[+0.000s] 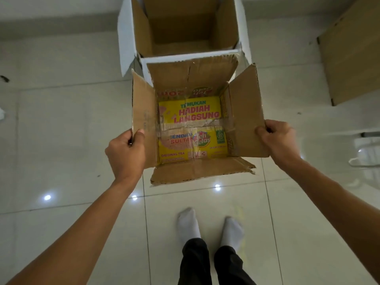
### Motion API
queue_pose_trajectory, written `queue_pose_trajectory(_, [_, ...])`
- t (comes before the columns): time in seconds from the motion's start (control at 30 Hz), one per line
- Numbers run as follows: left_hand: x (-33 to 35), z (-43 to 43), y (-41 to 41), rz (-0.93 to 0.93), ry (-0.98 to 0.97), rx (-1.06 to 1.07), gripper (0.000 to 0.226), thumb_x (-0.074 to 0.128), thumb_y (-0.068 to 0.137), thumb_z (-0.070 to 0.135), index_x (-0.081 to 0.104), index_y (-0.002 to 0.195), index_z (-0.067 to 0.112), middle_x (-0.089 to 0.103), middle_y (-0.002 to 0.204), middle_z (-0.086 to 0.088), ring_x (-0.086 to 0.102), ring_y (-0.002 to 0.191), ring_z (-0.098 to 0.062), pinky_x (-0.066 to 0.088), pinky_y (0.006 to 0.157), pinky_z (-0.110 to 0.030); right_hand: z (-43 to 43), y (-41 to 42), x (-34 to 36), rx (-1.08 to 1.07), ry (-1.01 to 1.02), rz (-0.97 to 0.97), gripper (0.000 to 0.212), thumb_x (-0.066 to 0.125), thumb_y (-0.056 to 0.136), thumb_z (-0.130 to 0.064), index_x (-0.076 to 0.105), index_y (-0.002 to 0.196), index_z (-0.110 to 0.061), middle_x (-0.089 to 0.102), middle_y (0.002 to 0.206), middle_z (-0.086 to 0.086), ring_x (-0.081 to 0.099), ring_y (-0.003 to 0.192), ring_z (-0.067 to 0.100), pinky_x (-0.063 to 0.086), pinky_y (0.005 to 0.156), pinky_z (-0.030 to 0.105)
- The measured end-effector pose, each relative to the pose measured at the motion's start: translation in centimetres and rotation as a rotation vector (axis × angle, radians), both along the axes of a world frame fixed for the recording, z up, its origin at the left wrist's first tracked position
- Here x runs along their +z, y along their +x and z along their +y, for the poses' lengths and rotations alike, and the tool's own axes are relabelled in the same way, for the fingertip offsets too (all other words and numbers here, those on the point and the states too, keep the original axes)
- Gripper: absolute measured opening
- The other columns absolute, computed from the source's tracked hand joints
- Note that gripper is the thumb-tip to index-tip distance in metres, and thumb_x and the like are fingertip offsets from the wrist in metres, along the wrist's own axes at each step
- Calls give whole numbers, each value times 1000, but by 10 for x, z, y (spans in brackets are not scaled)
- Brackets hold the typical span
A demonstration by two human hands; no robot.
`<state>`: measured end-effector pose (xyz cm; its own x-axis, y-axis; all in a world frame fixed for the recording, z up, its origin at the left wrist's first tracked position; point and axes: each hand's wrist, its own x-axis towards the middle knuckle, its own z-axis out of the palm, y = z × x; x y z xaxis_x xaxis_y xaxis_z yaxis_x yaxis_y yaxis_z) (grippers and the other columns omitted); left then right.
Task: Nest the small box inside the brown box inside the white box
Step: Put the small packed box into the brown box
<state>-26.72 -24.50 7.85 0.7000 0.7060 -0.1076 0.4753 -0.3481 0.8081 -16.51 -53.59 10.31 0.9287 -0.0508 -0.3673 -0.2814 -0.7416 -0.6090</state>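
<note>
The brown box (244, 120) is open at the top, all its flaps spread outward. A small yellow tea box (193, 128) lies inside it on the bottom, taped across the middle. My left hand (125, 155) grips the brown box's left flap. My right hand (277, 140) grips the edge of its right flap. Just behind the brown box stands the larger white box (125, 40), open, its inside brown and empty as far as I can see. The brown box's far flap touches the white box's near rim.
Glossy pale floor tiles (61, 130) surround the boxes. Another brown carton (353, 58) sits at the far right. A white bag (366, 153) lies at the right edge. My feet in white socks (189, 223) stand just below the brown box.
</note>
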Motion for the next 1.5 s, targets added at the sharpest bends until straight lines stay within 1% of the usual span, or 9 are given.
queue_pose_trajectory(0.1, [27,14,27,-40,33,11,45,62,84,24,41,55,-4,36,47,-4,29,44,-11,22,40,-23,7,26,28,-3,17,-51,24,53,87,-18,62,72,-2,57,63,8,49,58,23,40,54,31])
queue_pose_trajectory(0.27, [66,32,86,-116,27,-7,48,63,83,24,32,47,12,30,34,10,26,37,-8,20,38,-18,23,79,68,-8,27,-174,26,54,86,-19,66,83,3,69,85,23,66,77,40,57,69,53])
queue_pose_trajectory(0.6, [90,64,234,-162,93,34,46,62,80,24,31,46,16,30,31,11,26,34,-7,20,37,-17,62,228,84,-8,100,-287,27,54,84,-21,69,90,1,70,95,25,67,81,36,56,75,53])
queue_pose_trajectory(0.77, [76,76,300,-165,117,24,48,61,84,23,31,46,18,34,30,13,29,33,-6,20,37,-15,83,300,63,-8,94,-299,30,53,80,-21,64,85,7,63,86,32,51,67,24,51,63,43])
queue_pose_trajectory(0.9, [55,85,340,-136,140,33,49,60,85,24,30,46,18,35,32,10,29,34,-8,22,38,-16,98,335,36,17,97,-278,26,52,81,-16,60,74,7,50,68,18,45,62,25,37,54,33])
queue_pose_trajectory(1.03, [25,92,365,-82,181,32,47,59,85,25,34,47,17,33,43,6,29,38,-8,25,42,-22,110,358,3,44,71,-242,23,51,83,-17,62,71,0,56,68,17,51,62,28,43,56,35])
queue_pose_trajectory(1.23, [-22,103,389,-34,175,-6,48,60,85,21,32,46,18,32,42,6,27,38,-8,22,41,-22,124,377,-41,69,14,-185,27,50,86,-14,63,76,7,61,72,28,57,65,41,48,55,43])
queue_pose_trajectory(1.37, [-46,109,398,5,163,-44,48,59,86,19,34,46,21,35,43,7,32,39,-8,24,39,-18,132,384,-64,60,-35,-142,27,51,89,-16,68,81,2,67,79,25,63,73,40,53,61,45])
queue_pose_trajectory(1.5, [-66,113,406,29,122,-52,48,59,88,18,35,47,23,35,44,8,32,40,-9,23,36,-10,139,393,-81,73,-83,-109,27,51,91,-19,69,83,-1,67,77,19,63,73,36,50,60,38])
